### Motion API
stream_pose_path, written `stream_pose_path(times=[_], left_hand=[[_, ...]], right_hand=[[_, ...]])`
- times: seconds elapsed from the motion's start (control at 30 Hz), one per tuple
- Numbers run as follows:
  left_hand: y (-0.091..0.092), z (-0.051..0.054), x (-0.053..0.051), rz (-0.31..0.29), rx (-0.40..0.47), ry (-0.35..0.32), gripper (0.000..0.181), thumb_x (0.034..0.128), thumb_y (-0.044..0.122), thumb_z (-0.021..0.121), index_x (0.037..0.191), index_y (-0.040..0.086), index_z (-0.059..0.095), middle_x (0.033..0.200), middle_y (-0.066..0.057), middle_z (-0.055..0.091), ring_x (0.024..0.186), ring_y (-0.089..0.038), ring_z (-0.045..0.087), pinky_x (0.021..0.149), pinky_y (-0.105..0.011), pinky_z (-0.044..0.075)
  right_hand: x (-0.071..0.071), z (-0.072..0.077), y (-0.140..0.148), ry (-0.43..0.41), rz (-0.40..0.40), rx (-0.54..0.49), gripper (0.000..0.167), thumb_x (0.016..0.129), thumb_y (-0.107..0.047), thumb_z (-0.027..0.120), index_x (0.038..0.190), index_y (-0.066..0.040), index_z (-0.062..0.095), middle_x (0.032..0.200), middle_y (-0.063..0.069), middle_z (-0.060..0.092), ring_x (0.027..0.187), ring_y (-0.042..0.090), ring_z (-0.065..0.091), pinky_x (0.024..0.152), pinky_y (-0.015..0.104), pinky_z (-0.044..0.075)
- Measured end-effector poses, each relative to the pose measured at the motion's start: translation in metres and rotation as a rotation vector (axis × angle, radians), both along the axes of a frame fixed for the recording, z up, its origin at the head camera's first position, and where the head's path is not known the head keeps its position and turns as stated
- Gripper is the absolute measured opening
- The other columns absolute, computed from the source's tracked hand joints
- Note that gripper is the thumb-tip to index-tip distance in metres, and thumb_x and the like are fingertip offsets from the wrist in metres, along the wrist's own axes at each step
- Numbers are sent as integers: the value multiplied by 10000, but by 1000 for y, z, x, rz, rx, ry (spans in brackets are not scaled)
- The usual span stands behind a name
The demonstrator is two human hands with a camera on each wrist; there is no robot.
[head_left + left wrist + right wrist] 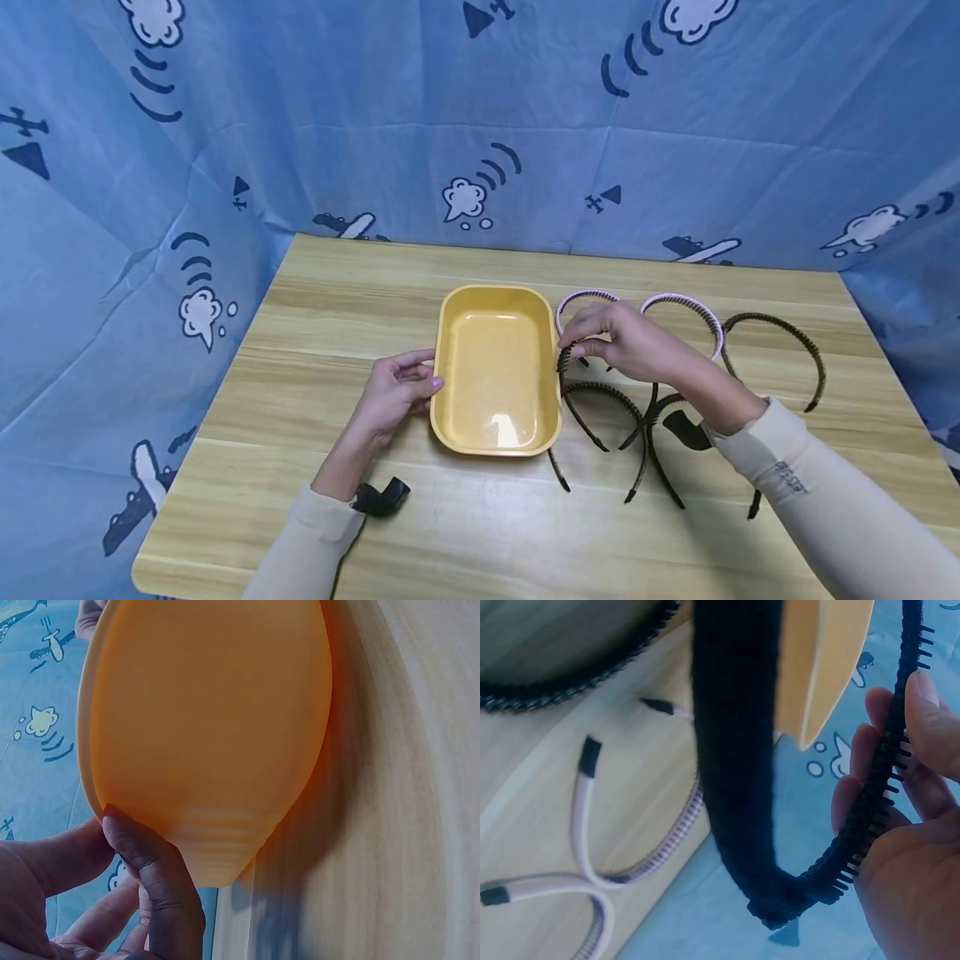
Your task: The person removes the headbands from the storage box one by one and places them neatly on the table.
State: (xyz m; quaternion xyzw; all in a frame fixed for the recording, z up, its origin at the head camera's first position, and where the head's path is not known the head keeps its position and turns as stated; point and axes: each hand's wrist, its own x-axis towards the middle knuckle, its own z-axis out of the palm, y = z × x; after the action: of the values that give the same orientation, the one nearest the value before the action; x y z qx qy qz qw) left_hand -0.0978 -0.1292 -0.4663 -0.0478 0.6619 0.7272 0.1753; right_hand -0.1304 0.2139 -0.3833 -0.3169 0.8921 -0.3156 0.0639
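Observation:
A yellow plastic tray (491, 358) stands near the middle of the table, its inside bare. My left hand (393, 387) holds its left rim, thumb on the near side and fingers behind, as the left wrist view shows on the tray's wall (210, 712). Just past the tray's right rim, my right hand (622, 337) pinches a black toothed headband (735, 712) between thumb and fingers. In the head view part of that headband lies behind the hand and close to the tray. Lilac headbands (686, 297) lie under and beside the right hand.
Several dark headbands lie to the right, one at the far right (780, 319) and others overlapping nearer the front (607, 389). One dark end (558, 471) sticks out by the tray's lower right corner. A blue patterned cloth (465, 125) hangs behind the wooden table (315, 333).

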Motion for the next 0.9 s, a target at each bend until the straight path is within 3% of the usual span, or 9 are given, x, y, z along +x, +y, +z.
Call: stream_pose_path(times=[0.17,0.4,0.63,0.9], left_hand=[[0,0,0,-2,0,7,536,923,-122,675,1442,-107,545,846,27,651,665,-62,634,595,-188,607],[1,0,0,2,-8,4,536,919,-123,675,1440,-99,551,853,25,649,673,-67,640,603,-194,613],[1,0,0,13,-15,1,534,914,-126,676,1435,-84,565,856,19,649,678,-76,641,602,-201,615],[0,-1,1,6,-9,6,536,923,-120,679,1445,-80,561,860,21,645,687,-77,650,607,-200,614]], right_hand=[[6,0,12,-21,-14,2,241,887,64,759,1036,-110,832,1061,18,799,1061,266,724,955,418,621],[12,-5,28,-39,-12,-25,236,881,65,761,1038,-96,832,1052,6,795,997,191,720,898,293,622],[18,-12,46,-7,-11,-11,227,891,39,763,1045,-113,831,1055,-2,791,1002,169,723,897,296,631],[23,-19,64,31,-24,-19,247,872,76,767,1026,-106,831,1026,-41,779,979,42,670,830,235,606]])
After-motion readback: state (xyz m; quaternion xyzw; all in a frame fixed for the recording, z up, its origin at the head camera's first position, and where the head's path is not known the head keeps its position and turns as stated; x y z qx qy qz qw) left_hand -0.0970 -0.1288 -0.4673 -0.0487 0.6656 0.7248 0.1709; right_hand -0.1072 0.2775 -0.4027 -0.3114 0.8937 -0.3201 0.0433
